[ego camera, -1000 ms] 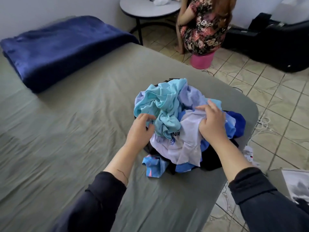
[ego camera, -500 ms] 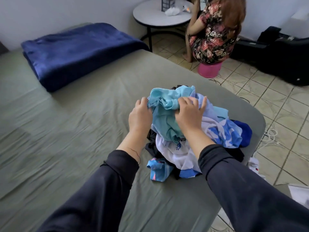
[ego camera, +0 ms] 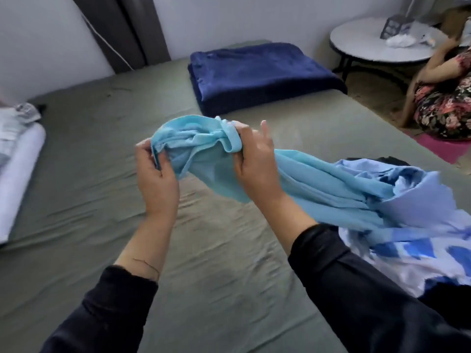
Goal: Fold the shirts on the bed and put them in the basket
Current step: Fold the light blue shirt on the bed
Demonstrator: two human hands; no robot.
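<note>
Shirt: light-blue shirt (ego camera: 318, 182), bunched, trailing rightward to the clothes pile (ego camera: 418, 225).
Fingers: left hand (ego camera: 156, 179) and right hand (ego camera: 257, 166) both pinch its edge.

My pile of shirts (ego camera: 420, 225) runs off the right edge, and my right hand (ego camera: 257, 164) blurs in motion.

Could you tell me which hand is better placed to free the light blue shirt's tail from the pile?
Right. The right hand grips the light blue shirt nearest the pile; the left hand holds the far end.
</note>
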